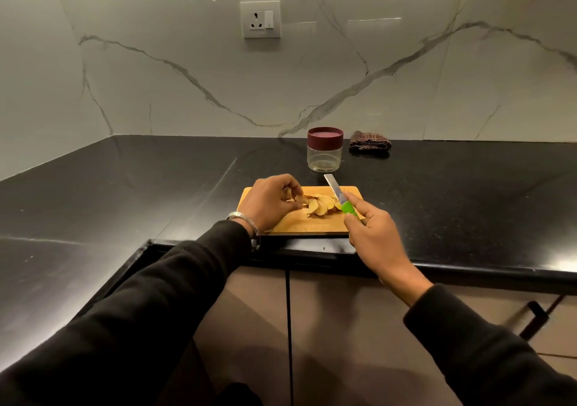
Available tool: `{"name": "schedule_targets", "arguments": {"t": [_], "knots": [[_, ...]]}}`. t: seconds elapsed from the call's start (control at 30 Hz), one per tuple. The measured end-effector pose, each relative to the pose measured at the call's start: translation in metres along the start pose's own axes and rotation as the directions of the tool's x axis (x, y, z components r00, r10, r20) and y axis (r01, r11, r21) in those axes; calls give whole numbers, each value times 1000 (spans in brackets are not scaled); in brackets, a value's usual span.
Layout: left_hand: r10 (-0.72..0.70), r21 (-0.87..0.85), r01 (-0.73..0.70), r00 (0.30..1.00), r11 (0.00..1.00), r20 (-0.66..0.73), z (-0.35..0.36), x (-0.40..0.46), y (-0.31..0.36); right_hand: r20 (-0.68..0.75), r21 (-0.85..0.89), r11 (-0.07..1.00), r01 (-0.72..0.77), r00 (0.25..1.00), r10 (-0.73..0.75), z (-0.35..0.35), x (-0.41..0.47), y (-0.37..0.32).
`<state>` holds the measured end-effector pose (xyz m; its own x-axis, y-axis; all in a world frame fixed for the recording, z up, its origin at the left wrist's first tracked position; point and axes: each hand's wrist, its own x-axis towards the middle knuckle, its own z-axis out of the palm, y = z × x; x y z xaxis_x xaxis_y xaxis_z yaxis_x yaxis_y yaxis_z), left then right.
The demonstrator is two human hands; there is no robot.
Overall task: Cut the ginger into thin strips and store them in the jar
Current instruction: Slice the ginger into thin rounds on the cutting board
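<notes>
Your left hand (271, 203) curls its fingertips onto the fanned ginger slices (318, 205) to steady them on the cutting board (312, 224), while your right hand (371, 227) grips the green-handled knife (338, 197) blade-raised, the lidded jar (324, 149) waiting just behind.

No readable text, label, brand, number or sign appears anywhere in the view. The jar (324, 151) carries no visible label on its clear wall or dark red lid. The knife (338, 197) shows no legible mark on its blade or green handle. The cutting board (315, 224) is unmarked. The wall socket (260, 19) bears only its pin holes and a switch with a small stroke too fine to read as a character. The folded cloth (370, 140) shows a check pattern only, no lettering.
</notes>
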<state>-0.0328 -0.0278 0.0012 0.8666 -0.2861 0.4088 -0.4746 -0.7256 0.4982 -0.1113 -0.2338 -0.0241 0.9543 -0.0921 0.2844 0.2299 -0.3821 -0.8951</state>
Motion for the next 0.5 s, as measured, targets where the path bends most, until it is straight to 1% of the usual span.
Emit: {"name": "schedule_targets", "arguments": {"t": [0.13,0.23,0.37,0.5], "knots": [[16,22,-17,1000,1000,15,2,31,15,-45,220,972,-82,995,94,-7,0,4],[12,50,-15,998,999,54,13,53,25,-98,324,941,-96,986,134,-9,0,5],[43,101,-54,993,993,108,31,75,40,-123,386,916,-108,978,167,-9,0,5],[58,163,-81,988,983,142,46,91,53,-132,372,924,-86,981,145,-10,-1,5]]}}
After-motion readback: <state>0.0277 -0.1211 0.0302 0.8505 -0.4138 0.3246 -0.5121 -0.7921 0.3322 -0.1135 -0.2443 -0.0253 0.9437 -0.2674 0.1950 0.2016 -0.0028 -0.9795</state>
